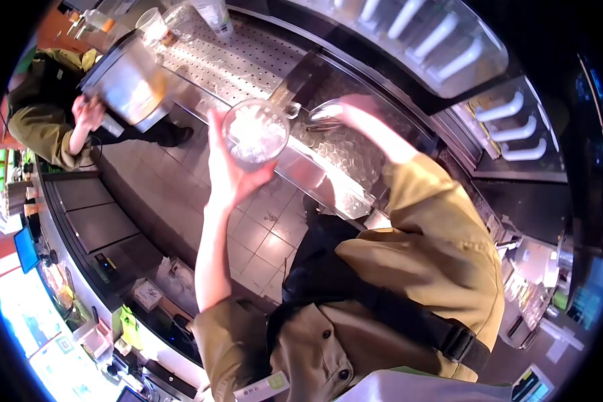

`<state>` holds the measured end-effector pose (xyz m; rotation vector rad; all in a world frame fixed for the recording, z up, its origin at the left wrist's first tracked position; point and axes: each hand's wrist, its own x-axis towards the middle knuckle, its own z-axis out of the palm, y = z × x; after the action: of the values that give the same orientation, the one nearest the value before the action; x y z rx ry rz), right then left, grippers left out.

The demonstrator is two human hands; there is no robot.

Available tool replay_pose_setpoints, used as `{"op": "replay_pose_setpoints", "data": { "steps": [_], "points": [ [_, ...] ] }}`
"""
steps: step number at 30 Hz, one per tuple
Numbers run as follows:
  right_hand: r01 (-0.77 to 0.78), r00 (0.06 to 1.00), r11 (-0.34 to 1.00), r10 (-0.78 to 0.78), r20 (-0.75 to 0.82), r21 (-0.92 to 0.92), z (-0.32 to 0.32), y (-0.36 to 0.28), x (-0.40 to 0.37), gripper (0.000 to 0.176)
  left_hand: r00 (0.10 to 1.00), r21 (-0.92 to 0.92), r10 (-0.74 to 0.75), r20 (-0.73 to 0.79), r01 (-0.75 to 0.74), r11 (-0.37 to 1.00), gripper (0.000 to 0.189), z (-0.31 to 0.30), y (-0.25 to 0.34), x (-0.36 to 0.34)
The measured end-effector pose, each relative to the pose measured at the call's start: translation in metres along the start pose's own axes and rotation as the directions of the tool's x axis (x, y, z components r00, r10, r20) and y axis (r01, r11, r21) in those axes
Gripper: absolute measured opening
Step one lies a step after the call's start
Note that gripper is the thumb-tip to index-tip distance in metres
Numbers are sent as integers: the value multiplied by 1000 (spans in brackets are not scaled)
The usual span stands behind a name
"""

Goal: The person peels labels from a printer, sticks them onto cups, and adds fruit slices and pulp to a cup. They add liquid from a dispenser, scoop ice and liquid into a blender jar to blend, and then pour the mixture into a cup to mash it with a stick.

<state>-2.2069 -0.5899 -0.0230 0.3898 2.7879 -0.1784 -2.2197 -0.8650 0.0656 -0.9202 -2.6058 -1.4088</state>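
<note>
Perforated steel counter [248,60] bears cups [153,25] beside ice bin [355,161].

Co-worker [43,114] w/ steel container [130,80], cups [153,25] on perforated counter [248,63]

1. One head-worn fisheye view looks steeply down over the person's own chest [382,301] to the floor [261,234].
2. It sits near the left hand [231,177] holding a cup [254,130], and the right hand [358,107] at the ice bin [342,154].

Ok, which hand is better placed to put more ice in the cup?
Probably right. The right hand grips the metal scoop over the ice bin, beside the cup; the left hand is busy holding that cup.
</note>
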Motion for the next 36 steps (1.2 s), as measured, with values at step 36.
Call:
{"op": "replay_pose_setpoints", "data": {
  "steps": [36],
  "points": [
    [-641, 434, 678, 708, -558, 361, 324, 815, -1048, 14, 947, -585, 286, 148, -150, 797, 115, 529, 599, -608]
  ]
}}
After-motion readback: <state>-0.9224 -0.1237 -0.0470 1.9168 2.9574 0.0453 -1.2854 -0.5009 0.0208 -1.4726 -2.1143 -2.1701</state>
